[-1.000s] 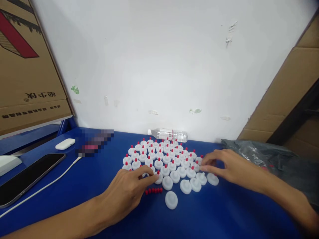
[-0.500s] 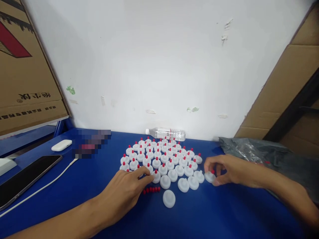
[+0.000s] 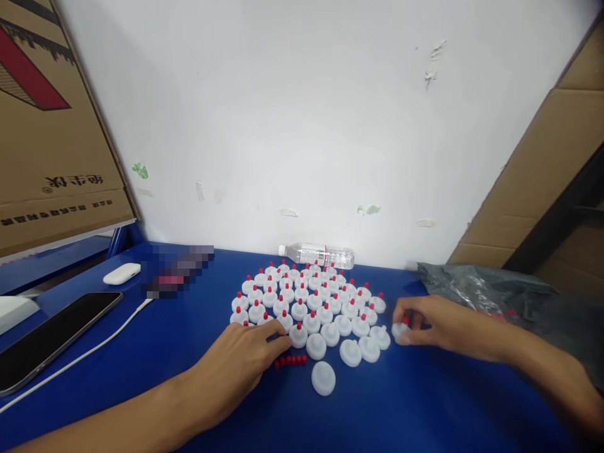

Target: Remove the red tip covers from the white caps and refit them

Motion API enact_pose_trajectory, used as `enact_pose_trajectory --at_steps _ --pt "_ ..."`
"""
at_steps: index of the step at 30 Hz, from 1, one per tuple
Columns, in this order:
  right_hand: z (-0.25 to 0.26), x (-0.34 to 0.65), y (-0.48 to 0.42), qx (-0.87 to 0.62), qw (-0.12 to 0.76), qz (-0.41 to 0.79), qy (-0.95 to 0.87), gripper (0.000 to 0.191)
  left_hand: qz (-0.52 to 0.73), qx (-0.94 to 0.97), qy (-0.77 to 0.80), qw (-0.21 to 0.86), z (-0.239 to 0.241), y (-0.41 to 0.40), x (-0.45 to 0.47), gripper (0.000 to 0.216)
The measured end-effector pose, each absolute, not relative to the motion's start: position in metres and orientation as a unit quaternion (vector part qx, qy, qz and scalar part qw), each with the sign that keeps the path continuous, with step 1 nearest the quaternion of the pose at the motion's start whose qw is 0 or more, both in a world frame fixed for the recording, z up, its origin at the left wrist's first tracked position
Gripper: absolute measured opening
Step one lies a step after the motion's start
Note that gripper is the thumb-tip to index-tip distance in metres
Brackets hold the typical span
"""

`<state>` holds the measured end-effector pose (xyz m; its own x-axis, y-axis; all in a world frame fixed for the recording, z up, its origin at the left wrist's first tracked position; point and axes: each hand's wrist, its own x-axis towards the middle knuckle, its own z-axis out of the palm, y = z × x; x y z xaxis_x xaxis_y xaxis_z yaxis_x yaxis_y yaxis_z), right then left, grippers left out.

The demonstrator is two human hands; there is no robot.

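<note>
Many white round caps (image 3: pixel 302 301) stand in packed rows on the blue table (image 3: pixel 368 415), most with a red plug on top. Several front ones (image 3: pixel 352 352) have no plug. One white cap (image 3: pixel 323 379) lies alone in front. A short row of loose red plugs (image 3: pixel 290 361) lies beside my left hand (image 3: pixel 240 365), whose fingertips touch the front-left caps. My right hand (image 3: pixel 438 327) pinches a white cap with a red plug (image 3: pixel 401 329) at the right end of the rows.
A clear water bottle (image 3: pixel 317 254) lies by the white wall. A phone (image 3: pixel 47 336), white cable (image 3: pixel 94 346) and earbud case (image 3: pixel 121 273) sit at left. A dark plastic bag (image 3: pixel 500 296) lies at right. Cardboard boxes (image 3: pixel 51 138) flank both sides.
My right hand moved from the right-side caps to the rightmost cap and closed its fingers on it with a red plug. My left hand stayed at the front-left caps.
</note>
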<state>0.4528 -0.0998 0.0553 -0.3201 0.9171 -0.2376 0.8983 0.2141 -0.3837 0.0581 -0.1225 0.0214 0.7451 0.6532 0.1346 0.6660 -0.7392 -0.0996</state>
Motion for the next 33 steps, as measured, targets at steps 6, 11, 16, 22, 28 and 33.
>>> enact_pose_trajectory --at_steps 6,11,16,22,28,33 --pt "0.075 0.435 -0.103 -0.568 0.120 0.100 -0.808 0.039 -0.153 -0.921 -0.344 0.098 0.026 -0.131 0.064 0.042" --pt "0.075 0.388 -0.121 -0.484 0.170 -0.071 -0.855 0.037 -0.270 -0.911 -0.298 0.089 0.032 -0.140 0.067 0.027" --pt "0.058 0.340 -0.142 -0.326 0.207 -0.114 -0.915 0.036 -0.278 -0.908 -0.292 0.116 0.034 -0.141 0.069 0.028" --pt "0.040 0.307 -0.157 -0.212 0.287 -0.157 -0.921 0.044 -0.242 -0.937 -0.224 0.110 0.035 -0.145 0.071 0.026" --pt "0.045 0.304 -0.162 -0.214 0.294 -0.168 -0.916 0.037 -0.254 -0.946 -0.179 0.096 0.032 -0.148 0.071 0.024" --pt "0.052 0.315 -0.159 -0.205 0.294 -0.196 -0.913 0.019 -0.281 -0.943 -0.175 0.018 0.032 -0.145 0.068 0.023"
